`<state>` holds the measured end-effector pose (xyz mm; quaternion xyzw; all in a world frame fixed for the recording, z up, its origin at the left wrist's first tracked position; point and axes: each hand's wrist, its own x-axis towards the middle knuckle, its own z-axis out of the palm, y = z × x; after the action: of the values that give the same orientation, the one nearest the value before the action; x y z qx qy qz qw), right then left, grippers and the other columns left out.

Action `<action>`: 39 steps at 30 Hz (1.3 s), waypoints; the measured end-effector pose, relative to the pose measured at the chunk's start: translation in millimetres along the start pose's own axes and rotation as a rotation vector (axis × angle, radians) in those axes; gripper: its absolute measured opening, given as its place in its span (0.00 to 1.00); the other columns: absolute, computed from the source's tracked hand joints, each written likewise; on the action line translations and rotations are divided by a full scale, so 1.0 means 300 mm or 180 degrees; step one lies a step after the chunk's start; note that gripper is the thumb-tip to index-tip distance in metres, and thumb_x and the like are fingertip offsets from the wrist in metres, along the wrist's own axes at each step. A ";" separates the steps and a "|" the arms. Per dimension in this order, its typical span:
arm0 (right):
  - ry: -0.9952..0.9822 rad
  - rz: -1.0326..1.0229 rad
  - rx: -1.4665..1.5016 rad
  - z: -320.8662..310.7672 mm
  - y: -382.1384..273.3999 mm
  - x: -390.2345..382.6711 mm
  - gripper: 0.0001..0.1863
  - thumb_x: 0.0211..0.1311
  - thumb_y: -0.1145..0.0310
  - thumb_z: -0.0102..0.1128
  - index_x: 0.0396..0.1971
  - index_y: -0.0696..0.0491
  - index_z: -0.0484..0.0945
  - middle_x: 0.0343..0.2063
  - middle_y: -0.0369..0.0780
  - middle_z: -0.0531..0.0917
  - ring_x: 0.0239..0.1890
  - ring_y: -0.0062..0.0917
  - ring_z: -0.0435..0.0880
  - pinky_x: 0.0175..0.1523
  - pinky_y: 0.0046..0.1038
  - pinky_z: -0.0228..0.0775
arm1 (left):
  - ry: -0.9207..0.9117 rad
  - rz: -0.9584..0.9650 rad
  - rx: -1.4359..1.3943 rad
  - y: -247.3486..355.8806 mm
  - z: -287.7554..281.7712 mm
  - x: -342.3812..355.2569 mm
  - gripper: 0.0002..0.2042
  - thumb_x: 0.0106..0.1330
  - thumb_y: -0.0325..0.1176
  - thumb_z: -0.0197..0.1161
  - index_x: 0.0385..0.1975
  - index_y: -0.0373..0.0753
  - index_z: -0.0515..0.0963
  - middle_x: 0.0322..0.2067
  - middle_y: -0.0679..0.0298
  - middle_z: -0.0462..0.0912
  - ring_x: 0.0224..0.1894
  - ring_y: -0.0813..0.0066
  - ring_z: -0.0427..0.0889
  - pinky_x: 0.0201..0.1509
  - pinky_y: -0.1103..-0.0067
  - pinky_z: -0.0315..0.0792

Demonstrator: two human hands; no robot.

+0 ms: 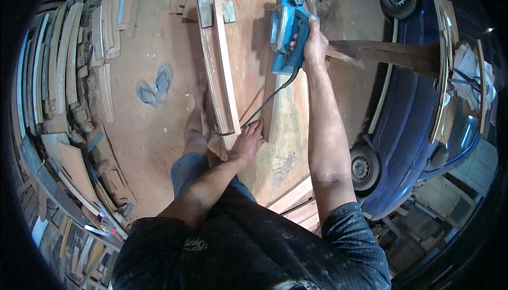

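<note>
My right hand (313, 44) grips the handle of a blue electric planer (284, 23), which sits over a narrow wooden strip (269, 99) on a broad plywood board (286, 147). My left hand (248, 141), fingers bent, holds the near end of that strip. A second, paler strip (226, 62) lies along the board's left side, with a small grey scrap (228, 10) by its far end. The planer's black cord (270, 97) runs diagonally from the tool past my left hand and across the pale strip. The planer's underside is hidden.
Stacked planks (66, 57) and offcuts line the left wall. Blue flip-flops (161, 81) lie on the floor. A dark blue car (402, 120) stands at the right, with boards and a pale bundle (465, 73) on it. A dark beam (391, 54) juts behind my right hand. More cut lengths (296, 205) lie lower right.
</note>
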<state>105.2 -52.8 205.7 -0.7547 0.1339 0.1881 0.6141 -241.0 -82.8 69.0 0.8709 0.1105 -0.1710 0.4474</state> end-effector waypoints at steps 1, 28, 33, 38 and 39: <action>0.0034 0.0028 0.0062 -0.012 0.013 -0.028 0.29 0.72 0.41 0.55 0.34 0.58 0.79 0.22 0.39 0.80 0.18 0.23 0.80 0.23 0.28 0.74 | -0.0020 0.0003 -0.0058 -0.002 0.004 -0.001 0.37 0.68 0.41 0.65 0.75 0.39 0.58 0.69 0.61 0.65 0.70 0.59 0.64 0.72 0.67 0.67; 0.0080 0.0470 0.0457 -0.425 0.497 -0.971 0.22 0.74 0.50 0.59 0.36 0.57 0.80 0.25 0.39 0.84 0.23 0.20 0.83 0.30 0.23 0.78 | 0.0331 0.0477 0.0879 -0.100 0.115 -0.017 0.33 0.60 0.38 0.65 0.69 0.42 0.70 0.71 0.57 0.67 0.72 0.55 0.60 0.73 0.57 0.54; 0.0027 0.0536 0.0686 -0.468 0.559 -1.084 0.18 0.72 0.53 0.64 0.37 0.56 0.81 0.26 0.38 0.84 0.24 0.20 0.83 0.32 0.24 0.78 | 0.0624 -0.0155 -0.1423 -0.126 0.163 -0.003 0.32 0.66 0.33 0.58 0.73 0.44 0.64 0.73 0.59 0.62 0.69 0.59 0.62 0.74 0.66 0.56; 0.0123 0.0863 0.0415 -0.516 0.604 -1.249 0.20 0.70 0.52 0.65 0.39 0.57 0.80 0.26 0.36 0.82 0.26 0.18 0.82 0.31 0.23 0.77 | 0.0642 0.1039 0.0775 -0.170 0.210 0.010 0.33 0.68 0.27 0.52 0.76 0.42 0.58 0.76 0.64 0.58 0.78 0.68 0.52 0.72 0.61 0.57; 0.0215 0.0805 0.0294 -0.526 0.607 -1.288 0.20 0.70 0.52 0.65 0.40 0.57 0.80 0.26 0.36 0.82 0.26 0.18 0.82 0.30 0.23 0.76 | 0.0680 0.0865 0.1475 -0.205 0.257 0.036 0.32 0.69 0.31 0.53 0.75 0.39 0.60 0.77 0.60 0.57 0.80 0.67 0.49 0.72 0.60 0.56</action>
<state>-300.1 -256.3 246.9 -0.7086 0.2571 0.2322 0.6147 -267.7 -110.0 -22.8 0.9698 -0.0026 -0.0374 0.2411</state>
